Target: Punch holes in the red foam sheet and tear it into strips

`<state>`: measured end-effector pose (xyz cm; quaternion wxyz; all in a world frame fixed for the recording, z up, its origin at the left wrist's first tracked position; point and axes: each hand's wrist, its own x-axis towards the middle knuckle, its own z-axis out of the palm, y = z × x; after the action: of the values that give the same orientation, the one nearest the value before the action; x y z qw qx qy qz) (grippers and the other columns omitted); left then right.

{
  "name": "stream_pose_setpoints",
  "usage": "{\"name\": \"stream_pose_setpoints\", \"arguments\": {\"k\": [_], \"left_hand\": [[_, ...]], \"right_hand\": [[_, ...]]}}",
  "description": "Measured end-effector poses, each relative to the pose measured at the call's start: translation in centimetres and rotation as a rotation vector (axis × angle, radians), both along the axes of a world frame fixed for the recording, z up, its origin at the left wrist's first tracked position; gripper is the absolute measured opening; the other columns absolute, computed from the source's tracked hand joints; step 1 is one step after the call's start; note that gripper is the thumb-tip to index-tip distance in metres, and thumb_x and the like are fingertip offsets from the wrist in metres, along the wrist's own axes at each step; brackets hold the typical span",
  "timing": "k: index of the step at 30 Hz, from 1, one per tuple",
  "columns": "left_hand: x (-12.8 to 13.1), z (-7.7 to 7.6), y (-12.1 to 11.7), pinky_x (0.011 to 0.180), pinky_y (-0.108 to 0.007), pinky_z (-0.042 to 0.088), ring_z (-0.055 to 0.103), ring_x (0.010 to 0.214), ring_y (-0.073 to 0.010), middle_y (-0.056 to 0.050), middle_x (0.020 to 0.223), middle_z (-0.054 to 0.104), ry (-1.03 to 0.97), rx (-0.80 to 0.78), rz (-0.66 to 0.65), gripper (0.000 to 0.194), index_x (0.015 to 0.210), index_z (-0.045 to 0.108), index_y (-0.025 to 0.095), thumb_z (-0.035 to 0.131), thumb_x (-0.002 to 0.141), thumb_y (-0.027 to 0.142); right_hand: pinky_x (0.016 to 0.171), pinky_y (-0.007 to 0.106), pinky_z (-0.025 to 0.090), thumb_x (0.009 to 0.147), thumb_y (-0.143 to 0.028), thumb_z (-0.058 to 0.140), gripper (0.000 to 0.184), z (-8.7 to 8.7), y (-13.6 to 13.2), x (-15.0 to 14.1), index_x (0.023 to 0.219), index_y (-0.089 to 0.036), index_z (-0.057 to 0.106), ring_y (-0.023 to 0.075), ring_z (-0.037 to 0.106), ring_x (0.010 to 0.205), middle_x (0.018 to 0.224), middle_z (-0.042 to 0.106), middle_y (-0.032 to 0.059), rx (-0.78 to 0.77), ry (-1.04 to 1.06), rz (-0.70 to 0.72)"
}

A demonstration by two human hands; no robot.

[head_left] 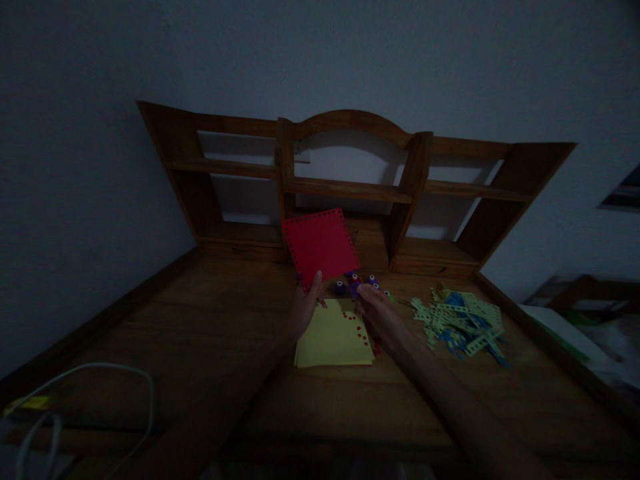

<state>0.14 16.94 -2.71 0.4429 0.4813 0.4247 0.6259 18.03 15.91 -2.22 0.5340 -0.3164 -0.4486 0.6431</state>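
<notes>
My left hand [309, 303] is closed on the lower left corner of a red square sheet [323, 247], holding it tilted above the desk. Small punched holes run along the sheet's edges. My right hand [376, 303] is curled with its fingers around a small purple object [354, 291], whose kind I cannot make out in the dim light. Under both hands lies a stack of yellow paper [330, 340], with several small red dots [359, 328] scattered on its right part. Beyond the right hand stand several small purple and green pieces with white round tops, one a purple piece [340, 288].
On the right of the wooden desk [225, 320] lies a pile of pale green and blue perforated strips [460, 323]. A wooden shelf unit [350, 190] rises at the back. A white cable [150, 393] loops at the front left, near a yellow item [33, 403].
</notes>
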Motion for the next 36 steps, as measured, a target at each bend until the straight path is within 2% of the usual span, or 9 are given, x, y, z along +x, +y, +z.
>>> {"name": "stream_pose_setpoints", "arguments": {"k": [7, 11, 17, 24, 29, 36], "left_hand": [[0.4, 0.4, -1.0, 0.051, -0.023, 0.041, 0.044, 0.051, -0.012, 0.002, 0.056, 0.042, 0.148, 0.012, -0.071, 0.051, 0.058, 0.042, 0.02, 0.042, 0.084, 0.064], [0.5, 0.3, -1.2, 0.058, -0.025, 0.041, 0.049, 0.056, -0.0144, 0.001, 0.055, 0.047, 0.24, 0.037, -0.034, 0.05, 0.057, 0.044, 0.02, 0.043, 0.084, 0.061], [0.5, 0.1, -1.1, 0.059, -0.023, 0.041, 0.05, 0.057, -0.0134, 0.002, 0.058, 0.049, 0.29, 0.071, -0.089, 0.045, 0.06, 0.045, 0.019, 0.043, 0.087, 0.055], [0.6, -0.2, -1.1, 0.058, -0.022, 0.041, 0.05, 0.058, -0.0127, 0.002, 0.061, 0.051, 0.308, 0.098, -0.079, 0.042, 0.065, 0.048, 0.018, 0.043, 0.088, 0.053], [0.6, -0.2, -1.0, 0.054, -0.022, 0.041, 0.05, 0.054, -0.0122, 0.002, 0.059, 0.05, 0.282, 0.103, -0.129, 0.043, 0.065, 0.049, 0.018, 0.042, 0.088, 0.054], [0.6, -0.1, -1.2, 0.056, -0.022, 0.043, 0.051, 0.055, -0.0123, 0.002, 0.059, 0.051, 0.336, 0.124, -0.146, 0.041, 0.065, 0.051, 0.018, 0.044, 0.089, 0.051]], "right_hand": [[0.054, 0.024, 0.042, 0.069, -0.04, 0.076, 0.025, 0.9, -1.1, -1.0, 0.085, -0.024, 0.065, 0.0128, 0.058, 0.054, 0.066, 0.068, -0.0013, 0.12, -0.192, 0.046], [0.054, 0.023, 0.043, 0.067, -0.036, 0.078, 0.026, 0.5, -1.0, -1.2, 0.085, -0.023, 0.065, 0.0115, 0.058, 0.054, 0.07, 0.068, -0.0016, 0.116, -0.184, 0.031], [0.054, 0.022, 0.044, 0.066, -0.034, 0.078, 0.026, -0.1, -0.5, -1.1, 0.086, -0.023, 0.065, 0.0106, 0.058, 0.055, 0.069, 0.066, -0.0028, 0.145, -0.171, -0.008], [0.066, 0.027, 0.05, 0.063, -0.034, 0.08, 0.028, -0.3, -0.4, -1.1, 0.086, -0.023, 0.067, 0.0143, 0.065, 0.064, 0.077, 0.071, 0.0006, 0.124, -0.163, -0.042], [0.07, 0.027, 0.05, 0.063, -0.032, 0.08, 0.027, -0.1, -0.6, -1.1, 0.086, -0.023, 0.068, 0.015, 0.066, 0.069, 0.08, 0.072, 0.0018, 0.109, -0.146, -0.062], [0.065, 0.028, 0.05, 0.066, -0.036, 0.079, 0.024, 0.1, -0.8, -1.1, 0.082, -0.022, 0.068, 0.0157, 0.065, 0.065, 0.077, 0.071, 0.0013, 0.082, -0.113, -0.083]]}}
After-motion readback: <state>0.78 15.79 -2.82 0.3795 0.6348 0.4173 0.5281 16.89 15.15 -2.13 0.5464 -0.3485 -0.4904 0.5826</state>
